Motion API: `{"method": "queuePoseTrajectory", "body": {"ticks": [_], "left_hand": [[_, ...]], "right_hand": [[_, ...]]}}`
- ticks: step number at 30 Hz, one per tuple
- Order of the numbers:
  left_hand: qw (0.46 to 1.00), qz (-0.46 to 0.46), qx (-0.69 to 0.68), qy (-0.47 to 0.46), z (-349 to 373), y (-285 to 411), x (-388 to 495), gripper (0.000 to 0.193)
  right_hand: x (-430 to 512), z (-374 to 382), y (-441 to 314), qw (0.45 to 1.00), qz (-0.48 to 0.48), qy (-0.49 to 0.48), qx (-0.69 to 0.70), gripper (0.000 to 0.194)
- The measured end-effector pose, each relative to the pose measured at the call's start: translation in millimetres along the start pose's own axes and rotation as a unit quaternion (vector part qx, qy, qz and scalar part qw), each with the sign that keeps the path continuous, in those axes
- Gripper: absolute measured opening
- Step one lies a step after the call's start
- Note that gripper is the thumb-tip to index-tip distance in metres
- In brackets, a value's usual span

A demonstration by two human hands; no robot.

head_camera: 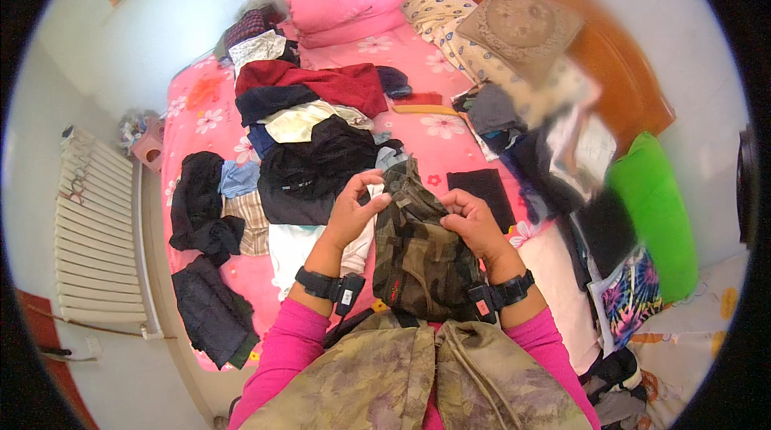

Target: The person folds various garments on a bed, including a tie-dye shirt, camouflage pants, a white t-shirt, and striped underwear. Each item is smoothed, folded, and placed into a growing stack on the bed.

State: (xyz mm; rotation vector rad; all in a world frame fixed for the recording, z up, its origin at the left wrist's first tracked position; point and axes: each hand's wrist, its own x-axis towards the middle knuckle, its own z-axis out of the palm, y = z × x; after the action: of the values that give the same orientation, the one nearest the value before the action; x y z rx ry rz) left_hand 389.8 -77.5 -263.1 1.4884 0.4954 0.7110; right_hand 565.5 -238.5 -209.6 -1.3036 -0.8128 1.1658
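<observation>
A camouflage garment (415, 249) with a pocket and a small red mark hangs in front of me, close to the bed's near edge. My right hand (476, 222) pinches its upper right edge between thumb and fingers. Beside its upper left edge is my left hand (354, 207), thumb and fingers apart with nothing seen between them. Whether the left fingertips touch the cloth is hard to tell. Just behind my left hand lies a black garment (319, 171). A folded black cloth (482, 195) rests on the bed beyond my right hand.
A pink floral bedsheet (446, 123) carries several clothes, including a red garment (313, 81) and dark trousers (214, 309). Piled clothes and a green cushion (653, 219) are at right. A rolled pink quilt (349, 5) lies at the far end. A radiator (99, 231) stands left.
</observation>
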Motion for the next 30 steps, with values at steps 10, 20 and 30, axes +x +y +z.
{"method": "queuePoseTrajectory", "body": {"ticks": [10,20,30], "left_hand": [[0.960,-0.174,-0.164,-0.143,8.7,15.8,3.1,0.026],[0.923,-0.214,-0.314,0.051,71.7,-5.5,-20.3,0.031],[0.992,-0.072,0.084,-0.066,48.1,-6.5,-28.2,0.033]], "right_hand": [[28.7,-29.3,-6.4,0.992,0.012,0.028,-0.122,0.029],[-9.6,25.4,37.0,0.862,-0.239,0.133,-0.427,0.060],[14.2,-21.7,75.7,0.916,-0.102,0.269,-0.281,0.025]]}}
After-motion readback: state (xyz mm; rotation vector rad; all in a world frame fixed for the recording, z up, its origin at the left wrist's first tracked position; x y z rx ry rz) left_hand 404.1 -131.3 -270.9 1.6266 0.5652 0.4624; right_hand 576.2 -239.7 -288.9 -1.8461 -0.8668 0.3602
